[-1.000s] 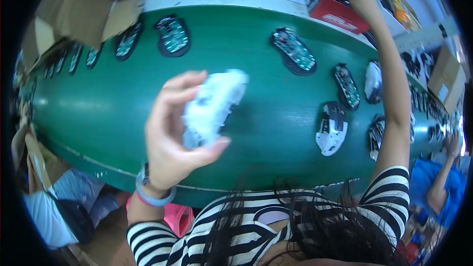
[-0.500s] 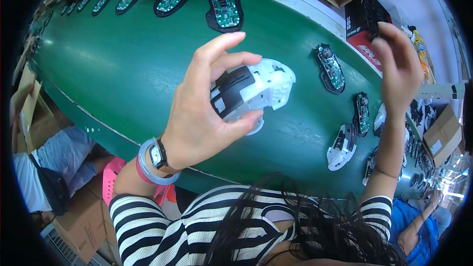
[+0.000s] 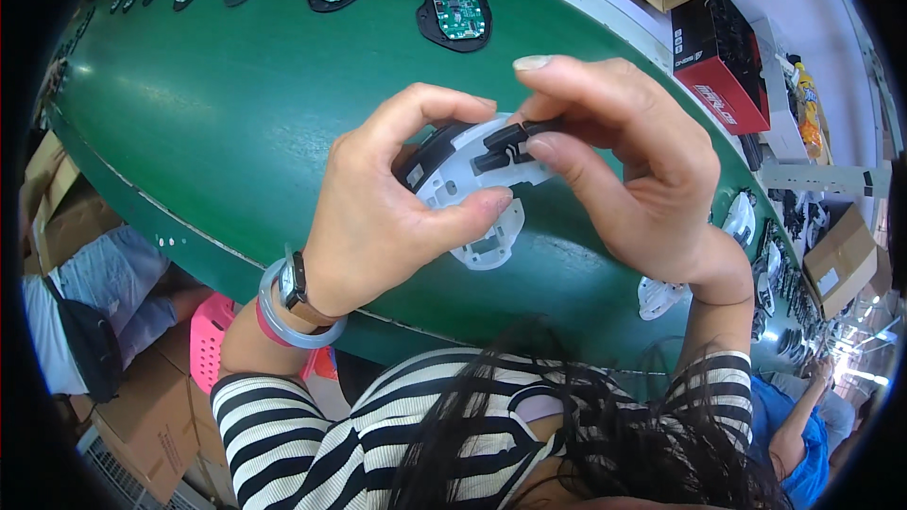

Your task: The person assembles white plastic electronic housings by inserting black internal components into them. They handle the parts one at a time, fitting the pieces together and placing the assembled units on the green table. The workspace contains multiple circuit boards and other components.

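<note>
My left hand (image 3: 364, 198) is closed around a white and black computer mouse shell (image 3: 449, 179), thumb on one edge and fingers on the other. My right hand (image 3: 642, 156) pinches a small black plastic mouse part (image 3: 505, 146) against the shell's white side; it looks like a side-button piece. Just below the shell, a loose white plastic mouse piece (image 3: 496, 244) shows on or above the green table. Part of another white mouse shell (image 3: 658, 297) peeks out beside my right wrist. What lies behind my right hand is hidden.
Black mouse bases with green circuit boards (image 3: 456, 5) form a row along the green table's (image 3: 236, 113) far side. Cardboard boxes (image 3: 850, 260) and a black and red box (image 3: 723, 61) stand around the edges. More mouse parts (image 3: 742, 217) lie at right. Other people sit at both sides.
My right hand has come in from the right with the small black part and now presses it to the shell. My left hand has tilted the shell, turning its side up.
</note>
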The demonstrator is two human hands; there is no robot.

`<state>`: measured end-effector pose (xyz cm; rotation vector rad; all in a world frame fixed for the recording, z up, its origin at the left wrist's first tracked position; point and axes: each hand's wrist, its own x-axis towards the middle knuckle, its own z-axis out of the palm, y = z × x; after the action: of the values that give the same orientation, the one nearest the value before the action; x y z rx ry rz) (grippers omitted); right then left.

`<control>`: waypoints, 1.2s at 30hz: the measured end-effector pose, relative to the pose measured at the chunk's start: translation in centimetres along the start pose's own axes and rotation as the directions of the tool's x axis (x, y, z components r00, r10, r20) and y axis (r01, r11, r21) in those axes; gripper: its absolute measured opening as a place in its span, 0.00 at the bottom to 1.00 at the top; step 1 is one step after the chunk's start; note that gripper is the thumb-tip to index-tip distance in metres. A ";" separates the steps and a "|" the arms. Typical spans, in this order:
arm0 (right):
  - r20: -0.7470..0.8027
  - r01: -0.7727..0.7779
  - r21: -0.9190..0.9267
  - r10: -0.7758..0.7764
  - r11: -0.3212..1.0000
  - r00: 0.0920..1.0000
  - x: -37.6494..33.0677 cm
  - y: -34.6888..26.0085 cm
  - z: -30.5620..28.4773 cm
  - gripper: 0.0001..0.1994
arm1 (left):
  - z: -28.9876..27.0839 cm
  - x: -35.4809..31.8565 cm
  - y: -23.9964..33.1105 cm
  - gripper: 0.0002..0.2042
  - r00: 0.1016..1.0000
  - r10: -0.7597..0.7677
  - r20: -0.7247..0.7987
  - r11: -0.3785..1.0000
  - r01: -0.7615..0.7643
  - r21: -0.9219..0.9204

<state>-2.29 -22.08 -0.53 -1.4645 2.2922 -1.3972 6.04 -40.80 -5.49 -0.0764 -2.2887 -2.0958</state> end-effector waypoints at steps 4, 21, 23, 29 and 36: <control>0.025 -0.070 0.106 0.068 0.992 0.997 0.4 -0.1 0.6 0.24 | 0.2 -0.1 0.1 0.27 0.999 0.010 -0.048 0.999 -0.008 0.048; 0.509 -0.658 0.205 0.495 0.724 0.704 0.9 0.8 -0.4 0.31 | -0.4 -0.2 0.7 0.22 0.996 -0.085 0.023 0.994 0.087 -0.059; 0.444 -0.563 0.122 0.463 0.817 0.768 0.4 0.3 -0.6 0.34 | 0.0 0.0 0.5 0.22 0.999 -0.017 0.033 0.998 0.019 -0.065; 0.227 -0.391 0.110 0.360 0.914 0.905 -3.1 0.3 -1.5 0.36 | 2.0 0.8 0.0 0.24 0.972 0.209 0.103 0.976 -0.201 -0.082; 0.066 -0.547 -0.438 0.633 0.713 0.771 -13.5 -1.2 -3.3 0.37 | 0.8 3.9 3.6 0.49 0.598 -0.004 0.801 0.557 -0.664 0.498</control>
<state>4.13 -9.88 -2.84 -0.7295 2.6432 -0.5825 2.34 -39.67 -1.76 -1.4829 -2.9685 -0.7117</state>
